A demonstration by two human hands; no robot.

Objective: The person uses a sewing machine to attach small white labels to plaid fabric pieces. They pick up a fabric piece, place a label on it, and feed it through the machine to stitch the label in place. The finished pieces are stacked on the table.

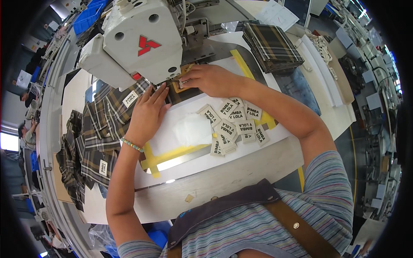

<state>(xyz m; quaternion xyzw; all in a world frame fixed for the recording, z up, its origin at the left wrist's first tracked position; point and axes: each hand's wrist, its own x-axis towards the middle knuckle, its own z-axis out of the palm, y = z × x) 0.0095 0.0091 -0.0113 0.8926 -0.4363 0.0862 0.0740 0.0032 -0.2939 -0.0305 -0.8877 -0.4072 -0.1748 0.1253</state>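
A white industrial sewing machine (pixel 142 38) stands at the top. My left hand (pixel 146 111) lies with fingers stretched out at dark plaid fabric (pixel 174 98) just below the needle area. My right hand (pixel 213 81) has its fingers curled at a small orange-brown guide plate (pixel 185 89) beside the presser; what they grip is hidden. A heap of small cream labels (pixel 235 132) lies below my right hand on a white board (pixel 167 129) edged with yellow tape. More plaid fabric (pixel 97 142), with cream labels on it, is spread to the left of my left hand.
A stack of folded plaid pieces (pixel 271 47) sits at the back right, with white papers (pixel 277 13) behind it. Blue crates (pixel 84 17) are at the upper left. Co-workers (pixel 30 129) are at other stations along the left, and machinery lines the right.
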